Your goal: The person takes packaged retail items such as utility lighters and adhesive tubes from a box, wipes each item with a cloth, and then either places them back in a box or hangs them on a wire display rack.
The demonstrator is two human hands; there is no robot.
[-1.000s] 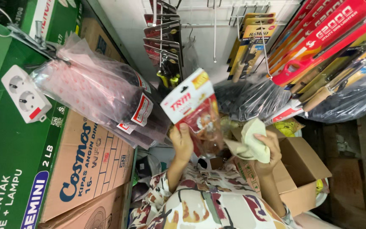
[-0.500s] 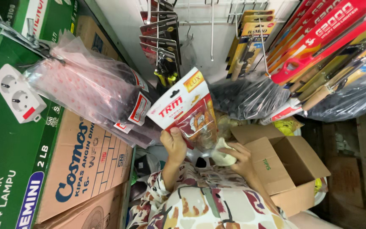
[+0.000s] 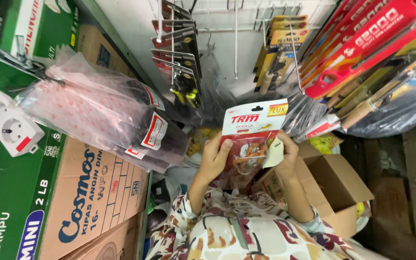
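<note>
Item: hanging retail packet [image 3: 251,139], white-and-red header card over a clear bag, held at centre frame. It is grasped on its left edge by the left hand [image 3: 214,159], fingers curled around it; its right edge is pinched by the right hand [image 3: 287,156], together with a pale cloth [image 3: 274,153]. Open cardboard box [image 3: 331,185] is seen at lower right; pink-dotted plastic bags [image 3: 97,113] at upper left.
</note>
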